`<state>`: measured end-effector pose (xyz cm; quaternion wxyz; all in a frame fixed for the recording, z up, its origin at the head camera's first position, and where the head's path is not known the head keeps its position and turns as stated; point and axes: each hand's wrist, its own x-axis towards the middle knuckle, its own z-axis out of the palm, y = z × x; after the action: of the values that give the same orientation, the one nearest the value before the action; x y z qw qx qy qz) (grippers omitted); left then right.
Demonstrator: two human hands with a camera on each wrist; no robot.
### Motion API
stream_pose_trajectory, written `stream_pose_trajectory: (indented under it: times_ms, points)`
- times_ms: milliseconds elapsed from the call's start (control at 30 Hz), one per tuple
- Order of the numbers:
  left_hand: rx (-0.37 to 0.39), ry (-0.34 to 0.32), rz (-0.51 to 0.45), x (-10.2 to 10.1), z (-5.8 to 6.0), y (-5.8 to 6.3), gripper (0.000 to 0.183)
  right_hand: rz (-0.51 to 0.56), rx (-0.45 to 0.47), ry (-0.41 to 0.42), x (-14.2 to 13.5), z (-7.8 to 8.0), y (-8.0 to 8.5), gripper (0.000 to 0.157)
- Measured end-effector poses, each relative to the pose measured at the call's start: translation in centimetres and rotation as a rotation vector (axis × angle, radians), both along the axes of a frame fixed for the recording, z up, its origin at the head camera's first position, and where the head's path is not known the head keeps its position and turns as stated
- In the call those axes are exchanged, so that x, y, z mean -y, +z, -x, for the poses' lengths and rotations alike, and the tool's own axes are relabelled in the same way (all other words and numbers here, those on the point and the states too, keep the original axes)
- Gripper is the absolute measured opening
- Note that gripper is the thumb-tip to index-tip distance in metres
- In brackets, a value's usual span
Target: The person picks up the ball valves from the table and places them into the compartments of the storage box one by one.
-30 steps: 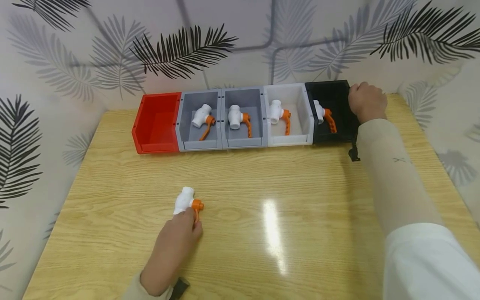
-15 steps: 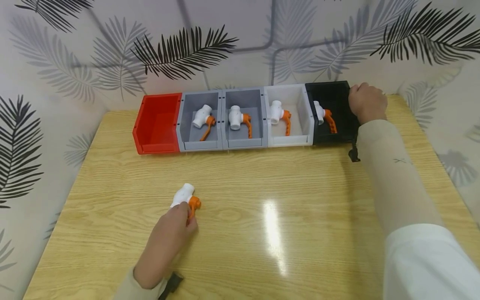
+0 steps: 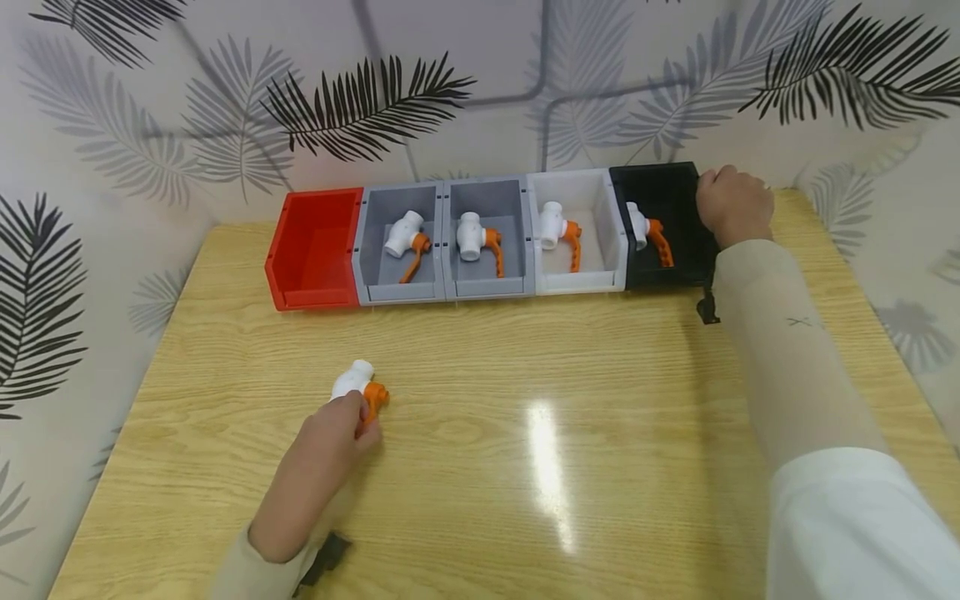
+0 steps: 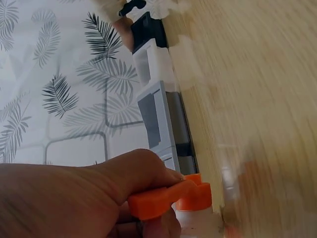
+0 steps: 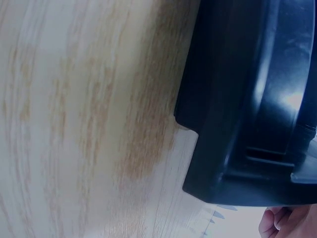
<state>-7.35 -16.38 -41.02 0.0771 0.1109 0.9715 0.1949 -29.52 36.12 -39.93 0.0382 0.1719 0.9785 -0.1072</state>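
Note:
My left hand (image 3: 318, 458) holds a white plastic ball valve (image 3: 351, 379) by its orange lever, over the left part of the wooden table. In the left wrist view the thumb lies along the orange lever (image 4: 148, 203), and the white body is mostly out of sight below it. At the far right, my right hand (image 3: 735, 204) grips the outer side wall of a black bin (image 3: 678, 187). Curled fingers (image 5: 285, 223) show under that bin's edge in the right wrist view. Inside the black bin lies another valve (image 3: 637, 225) with an orange lever.
Joined to the black bin in a row against the wall are a white bin (image 3: 588, 183), two grey bins (image 3: 487, 190) (image 3: 401, 196) and a red bin (image 3: 318, 217). The white and grey bins each hold one similar valve. Light glares off the table (image 3: 480, 500).
My left hand has moved left and slightly away from me, carrying the ball valve with it. The right hand stays at the black bin, and the row of bins stands as before.

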Motion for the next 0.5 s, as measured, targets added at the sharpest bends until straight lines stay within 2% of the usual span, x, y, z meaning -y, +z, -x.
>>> stream_pose_trajectory:
  times_ms: [233,500]
  points:
    - [-0.088,-0.024,-0.015,1.0,0.8,0.9,0.012,0.002,0.007,0.002,0.0,-0.1,0.3,0.065]
    - [-0.134,-0.008,0.011,2.4,2.9,3.1,0.011,0.001,0.009,0.006,0.0,0.0,0.1,0.065]
